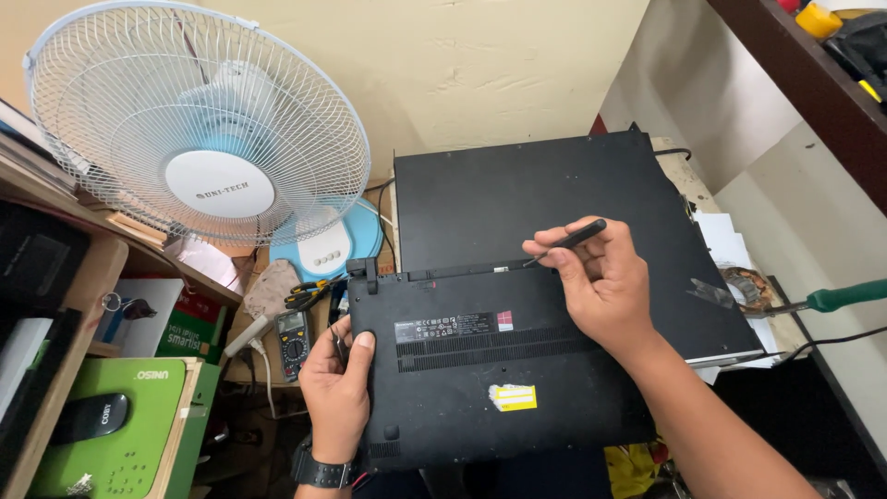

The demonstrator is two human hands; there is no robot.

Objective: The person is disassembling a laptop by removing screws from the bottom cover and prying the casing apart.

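A black laptop (480,388) lies upside down in front of me, its bottom cover with vents and stickers facing up. My left hand (337,388) grips its left edge, thumb on the cover, with a small dark item pinched at the fingers. My right hand (601,277) holds a thin black tool (568,240) like a pen, its tip at the laptop's hinge edge. A second black laptop or lid (536,194) lies flat beyond it.
A white and blue desk fan (199,129) stands at the left. A multimeter (293,337) and pliers (309,294) lie below it. A green box (129,425) sits on the left shelf. A green-handled tool (832,298) lies at the right beside papers.
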